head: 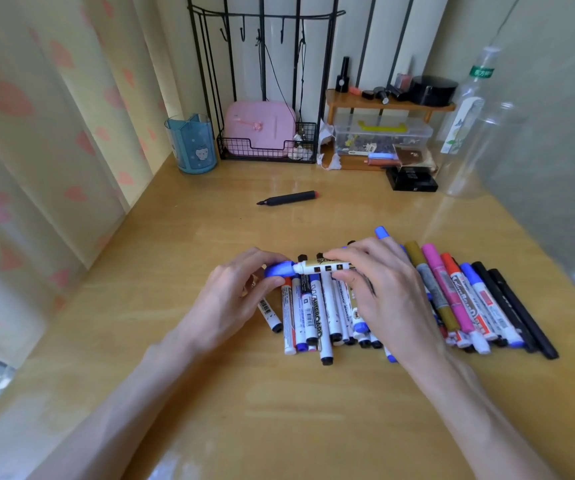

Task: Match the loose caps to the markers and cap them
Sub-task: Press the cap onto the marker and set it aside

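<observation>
My right hand (379, 289) grips a white marker with a gold label (324, 266), held level above the pile. My left hand (237, 292) pinches a blue cap (279, 270) that sits against the marker's left end. Below both hands lies a row of several markers (313, 313) side by side on the wooden table (279, 410), white, blue, black, gold, pink and red ones. A black marker without a cap (287, 199) lies alone further back, tip pointing left. A blue cap (381, 232) pokes out behind my right hand.
At the back stand a blue cat-print cup (192, 143), a black wire rack with a pink case (261, 133), a wooden shelf with small items (390, 102), a clear plastic box (383, 136) and a clear bottle (469, 126). A curtain hangs on the left.
</observation>
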The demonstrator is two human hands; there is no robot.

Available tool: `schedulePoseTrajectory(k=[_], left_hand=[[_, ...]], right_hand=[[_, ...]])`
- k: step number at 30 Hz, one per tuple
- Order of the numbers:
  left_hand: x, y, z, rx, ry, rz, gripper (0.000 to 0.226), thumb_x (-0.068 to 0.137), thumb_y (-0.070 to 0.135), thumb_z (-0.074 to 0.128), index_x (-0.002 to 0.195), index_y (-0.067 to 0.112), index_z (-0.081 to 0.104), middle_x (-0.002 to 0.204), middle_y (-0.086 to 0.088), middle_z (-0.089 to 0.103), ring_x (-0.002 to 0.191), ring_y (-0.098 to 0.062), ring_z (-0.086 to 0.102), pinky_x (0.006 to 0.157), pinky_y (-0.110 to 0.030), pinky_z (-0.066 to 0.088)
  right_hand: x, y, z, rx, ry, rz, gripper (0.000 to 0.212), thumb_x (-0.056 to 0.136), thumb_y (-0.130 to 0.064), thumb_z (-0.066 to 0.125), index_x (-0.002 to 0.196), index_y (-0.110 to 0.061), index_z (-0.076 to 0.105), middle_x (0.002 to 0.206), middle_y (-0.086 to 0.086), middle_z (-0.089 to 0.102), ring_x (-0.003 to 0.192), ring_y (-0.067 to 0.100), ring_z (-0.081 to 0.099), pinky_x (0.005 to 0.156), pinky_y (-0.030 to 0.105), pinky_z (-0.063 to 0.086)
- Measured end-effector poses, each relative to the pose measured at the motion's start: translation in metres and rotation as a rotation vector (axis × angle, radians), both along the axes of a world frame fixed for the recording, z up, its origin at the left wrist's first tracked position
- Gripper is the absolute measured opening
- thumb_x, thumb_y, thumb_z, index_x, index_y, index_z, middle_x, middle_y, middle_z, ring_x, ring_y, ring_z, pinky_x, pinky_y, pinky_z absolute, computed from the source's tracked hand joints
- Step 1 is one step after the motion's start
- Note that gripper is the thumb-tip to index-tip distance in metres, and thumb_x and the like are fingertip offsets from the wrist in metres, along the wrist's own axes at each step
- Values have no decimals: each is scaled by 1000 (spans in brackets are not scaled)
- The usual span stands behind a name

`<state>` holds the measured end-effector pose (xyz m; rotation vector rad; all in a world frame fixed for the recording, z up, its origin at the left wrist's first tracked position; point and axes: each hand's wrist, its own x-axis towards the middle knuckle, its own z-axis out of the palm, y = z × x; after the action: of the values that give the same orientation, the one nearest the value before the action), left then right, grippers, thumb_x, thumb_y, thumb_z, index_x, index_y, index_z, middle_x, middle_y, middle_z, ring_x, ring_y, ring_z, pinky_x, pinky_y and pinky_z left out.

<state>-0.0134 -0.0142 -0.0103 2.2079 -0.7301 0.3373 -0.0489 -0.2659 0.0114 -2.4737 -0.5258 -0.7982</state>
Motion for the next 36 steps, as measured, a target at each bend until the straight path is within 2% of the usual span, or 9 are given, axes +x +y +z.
schedulePoseTrajectory(k=[3, 5, 10, 16, 21, 28, 32, 34, 36], left_hand=[[-2, -1, 0, -9, 12, -28, 26, 102, 35, 62, 124, 23, 68, 103, 23, 67, 83, -3, 64, 70, -15, 45], [-4, -2, 0, -41, 36, -27, 27, 101, 34, 64, 125, 22, 69, 98, 22, 70, 81, -9, 69, 69, -22, 52], [-8, -4, 1, -127, 26, 0, 28, 100, 30, 62, 121, 15, 74, 78, 22, 66, 71, -12, 66, 69, -13, 45], [-8, -4, 1, -61, -4, -23, 27, 103, 27, 60, 124, 16, 73, 74, 13, 62, 71, -12, 59, 70, -16, 41], [-5, -3, 1, -54, -24, -43, 23, 105, 26, 59, 122, 17, 73, 72, 15, 60, 69, -11, 57, 68, -15, 39], [-5, 0, -1, -55, -2, -31, 23, 103, 21, 61, 122, 17, 74, 73, 15, 59, 67, -15, 58, 66, -21, 43], [-5, 0, 2, -33, 54, -64, 20, 104, 20, 64, 123, 20, 71, 83, 13, 64, 72, -17, 59, 66, -21, 44], [-4, -3, 4, -56, 121, -73, 19, 104, 30, 62, 121, 24, 67, 95, 10, 70, 77, -20, 63, 67, -31, 51], [-5, -4, 6, -109, 170, -63, 18, 103, 35, 62, 119, 27, 66, 99, 10, 72, 78, -18, 64, 69, -32, 52]], right_hand=[[0, 0, -2, -3, 14, 26, 26, 94, -8, 74, 118, -17, 76, 101, -6, 64, 96, 14, 54, 88, 14, 39], [-1, 1, -3, 14, 17, 43, 24, 95, -11, 73, 118, -17, 75, 101, -6, 64, 95, 16, 57, 85, 22, 45], [-2, 2, -7, 123, 41, 86, 22, 94, -13, 75, 116, -13, 77, 100, -2, 73, 90, 18, 68, 78, 38, 55], [-4, 3, -8, 156, 34, 105, 27, 90, -9, 79, 117, -12, 79, 101, -3, 76, 86, 8, 67, 78, 19, 53], [-7, 6, -11, 178, 37, 118, 28, 92, -9, 77, 119, -11, 78, 104, -2, 77, 89, 14, 71, 77, 32, 57], [-13, 17, -11, 135, -15, 78, 28, 89, -5, 79, 116, -8, 78, 98, -1, 75, 84, 11, 66, 76, 17, 51], [-12, 12, -5, 156, 89, 88, 25, 94, -9, 73, 119, -12, 76, 102, -4, 72, 92, 13, 67, 81, 29, 54], [-8, 6, -1, 170, 173, 73, 25, 97, -14, 70, 122, -18, 74, 106, -8, 68, 94, 12, 66, 85, 28, 52], [-6, 4, 1, 147, 223, 74, 30, 99, -20, 69, 128, -20, 71, 108, -9, 64, 90, 12, 63, 86, 25, 48]])
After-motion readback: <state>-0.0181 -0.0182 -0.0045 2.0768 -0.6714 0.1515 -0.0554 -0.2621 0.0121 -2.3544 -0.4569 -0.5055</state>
